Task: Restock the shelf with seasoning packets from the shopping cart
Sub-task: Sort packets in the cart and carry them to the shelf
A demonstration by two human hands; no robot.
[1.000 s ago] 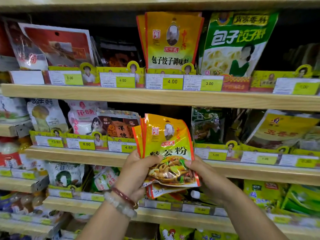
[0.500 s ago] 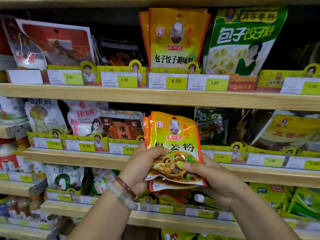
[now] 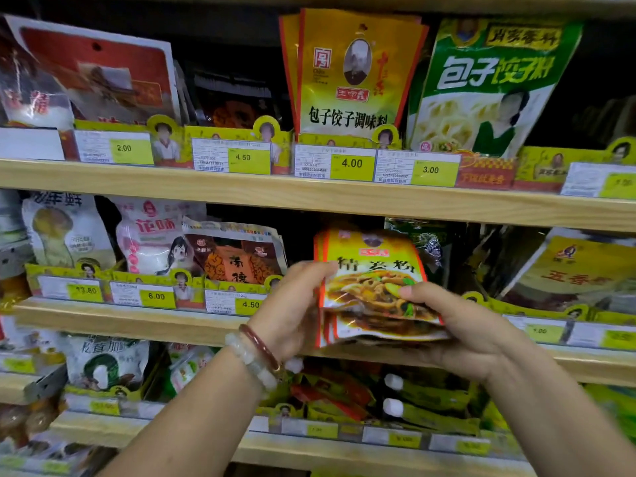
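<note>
Wooden supermarket shelves fill the view, each lined with yellow price tags, and the middle shelf (image 3: 103, 313) has a dark gap between a brown and orange packet (image 3: 237, 256) on its left and a dark green packet (image 3: 418, 247) on its right. A second ago the small stack of yellow seasoning packets (image 3: 373, 287) stood upright in front of the shelf edge, lower in the view; half a second ago it had risen toward that gap. Now it is tipped back, top edge leaning into the dark slot under the upper shelf (image 3: 309, 196), bottom edge out over the shelf lip. The left hand (image 3: 292, 308), with two bracelets at the wrist, has its fingers curled round the stack's left edge. The right hand (image 3: 457, 325) holds the lower right corner, thumb on the printed face and fingers underneath.

From this I judge the stack is being fed into its place, directly below the matching yellow packets (image 3: 351, 74) on the upper shelf. It is not yet resting on the shelf, so the placing is unfinished. The shopping cart is not in view.
</note>
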